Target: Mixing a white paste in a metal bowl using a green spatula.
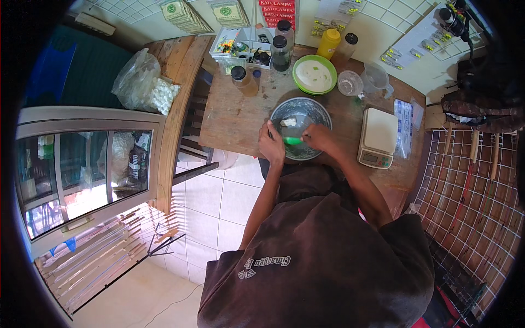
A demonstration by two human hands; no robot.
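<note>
A round metal bowl [305,107] stands at the near edge of the wooden table, with a white lump [288,122] and pale smears inside. My left hand [271,142] grips the bowl's left rim, thumb up. My right hand [318,137] is closed around a green utensil [292,140], perhaps a spatula, whose green part lies low inside the bowl; its exact shape is partly hidden. Behind the bowl is a green basin [315,74] of whitish powder. A digital kitchen scale [378,137] lies to the right of my right hand.
A clear plastic cup [350,83] and a measuring jug [375,78] stand behind the scale. Lidded bottles, among them a brown one [245,82], a yellow squeeze bottle [328,43] and a white organizer [242,47] line the back. Plastic packets [404,127] lie at right.
</note>
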